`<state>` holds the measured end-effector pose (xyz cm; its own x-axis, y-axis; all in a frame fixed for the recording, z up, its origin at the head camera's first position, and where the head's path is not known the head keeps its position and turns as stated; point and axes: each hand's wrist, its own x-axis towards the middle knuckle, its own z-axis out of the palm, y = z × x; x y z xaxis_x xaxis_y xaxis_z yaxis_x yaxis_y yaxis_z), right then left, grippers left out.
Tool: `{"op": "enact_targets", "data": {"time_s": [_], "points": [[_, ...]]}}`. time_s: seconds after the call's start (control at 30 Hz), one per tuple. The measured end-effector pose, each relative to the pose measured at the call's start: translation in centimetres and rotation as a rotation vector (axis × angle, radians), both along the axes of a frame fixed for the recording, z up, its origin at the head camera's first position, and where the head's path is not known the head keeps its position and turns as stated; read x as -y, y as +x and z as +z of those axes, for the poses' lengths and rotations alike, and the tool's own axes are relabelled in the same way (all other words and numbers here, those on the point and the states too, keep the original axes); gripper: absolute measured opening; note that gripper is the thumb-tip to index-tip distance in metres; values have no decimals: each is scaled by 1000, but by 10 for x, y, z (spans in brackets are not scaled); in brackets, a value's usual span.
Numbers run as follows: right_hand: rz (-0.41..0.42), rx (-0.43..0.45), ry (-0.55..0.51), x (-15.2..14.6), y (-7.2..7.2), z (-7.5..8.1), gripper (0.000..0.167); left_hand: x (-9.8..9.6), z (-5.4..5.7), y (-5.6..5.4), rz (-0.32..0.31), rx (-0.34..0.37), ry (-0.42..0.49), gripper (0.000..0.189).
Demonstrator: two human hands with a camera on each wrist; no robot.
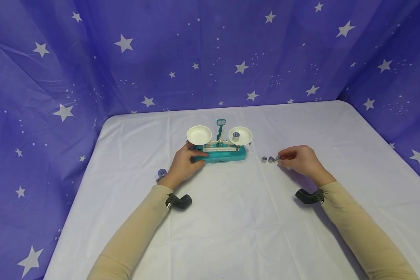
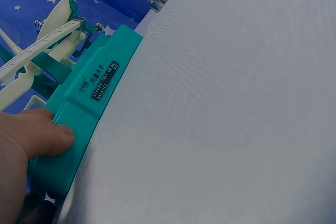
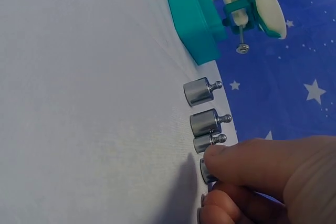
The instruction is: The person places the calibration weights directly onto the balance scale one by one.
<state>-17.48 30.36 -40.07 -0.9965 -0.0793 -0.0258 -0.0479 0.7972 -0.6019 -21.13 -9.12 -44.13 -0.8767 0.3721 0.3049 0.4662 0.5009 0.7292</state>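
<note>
A teal tray balance [image 1: 227, 156] with two white pans stands toward the back of the table. My left hand [image 1: 182, 165] grips the left end of its base, thumb on the front face as the left wrist view shows. The left pan [image 1: 199, 135] is bare, and one metal weight [image 1: 236, 136] sits in the right pan [image 1: 245, 137]. Right of the balance, my right hand [image 1: 302, 160] pinches a small metal weight [image 3: 206, 171] between thumb and fingers, partly covered by the thumb. Beside it stand a smaller weight [image 3: 203, 143] and two larger ones, the nearer to the balance [image 3: 197, 93] standing apart.
More metal weights [image 1: 162, 172] stand by my left wrist, partly hidden behind it. A white cloth [image 1: 231, 217] covers the table. Blue curtains [image 1: 182, 46] with white stars hang behind and at both sides. Each wrist carries a dark camera mount [image 1: 309, 196].
</note>
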Motion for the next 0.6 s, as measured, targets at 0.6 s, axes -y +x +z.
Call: {"op": "enact_targets", "data": {"time_s": [0.6], "points": [[-24, -46, 62, 6, -3, -6, 27, 0, 0, 2, -2, -37, 5, 22]]}}
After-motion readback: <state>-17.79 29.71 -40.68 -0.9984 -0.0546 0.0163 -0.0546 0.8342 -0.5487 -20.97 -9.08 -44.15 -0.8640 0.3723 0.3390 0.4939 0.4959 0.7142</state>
